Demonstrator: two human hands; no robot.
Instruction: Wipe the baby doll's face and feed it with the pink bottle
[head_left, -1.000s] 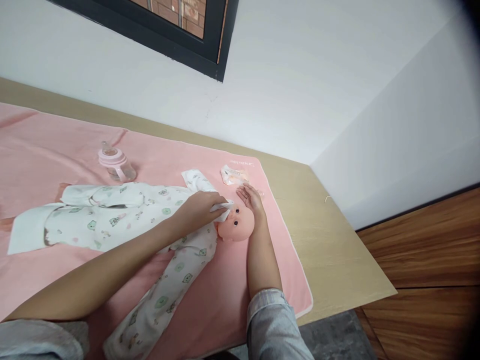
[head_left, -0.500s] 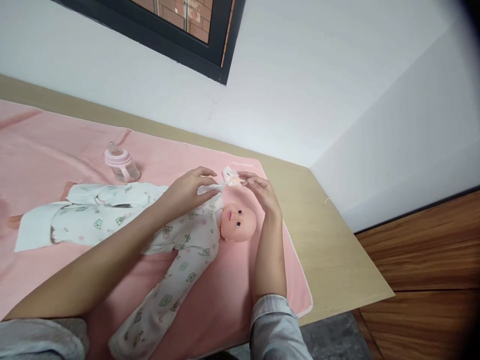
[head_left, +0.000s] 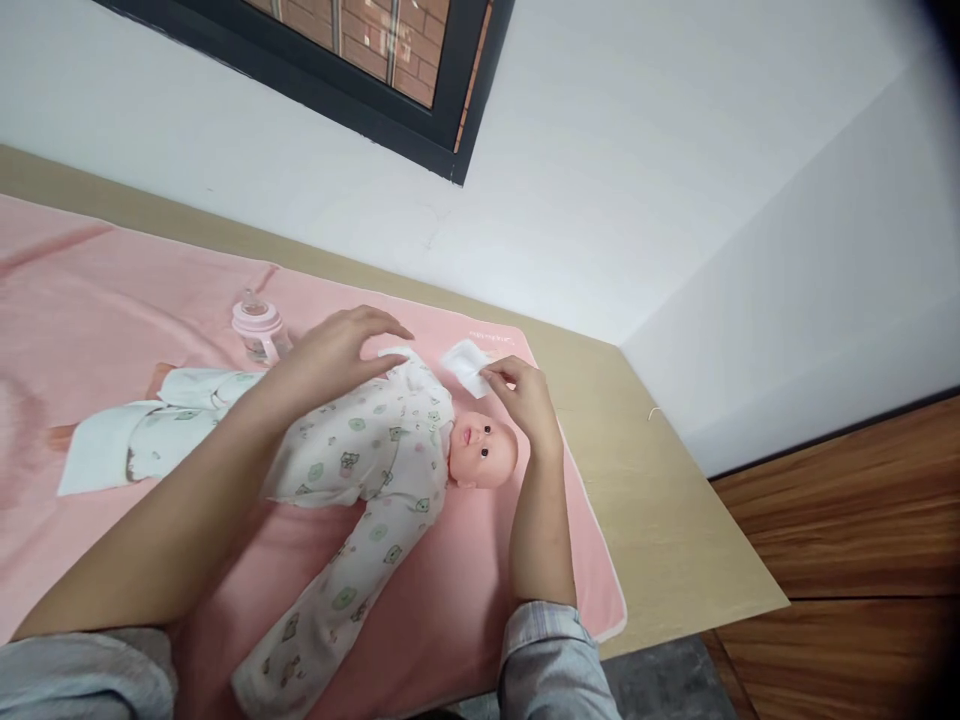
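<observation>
A baby doll (head_left: 484,452) lies on its back, its head towards the right, dressed in a white top (head_left: 390,440) and matching trousers (head_left: 176,420) with small green and brown prints. Between the thumb and fingers of my right hand (head_left: 521,392) is a thin white square sheet (head_left: 465,366), like a tissue, held just beyond the doll's head. My left hand (head_left: 341,350) hovers at the doll's far sleeve, thumb and fingers apart, apparently holding nothing. The doll's near sleeve (head_left: 330,610) stretches towards me.
A pink-capped baby bottle (head_left: 259,328) stands beyond the doll's legs. Beneath everything is a pink blanket (head_left: 465,590) on a wooden table (head_left: 645,500), whose corner juts out at the right. A white wall (head_left: 570,200) with a dark-framed window (head_left: 446,130) rises behind.
My left hand has let go of the white fabric and drawn back to the left, fingers spreading. The crumpled white piece at my right hand now shows as a flatter square.
</observation>
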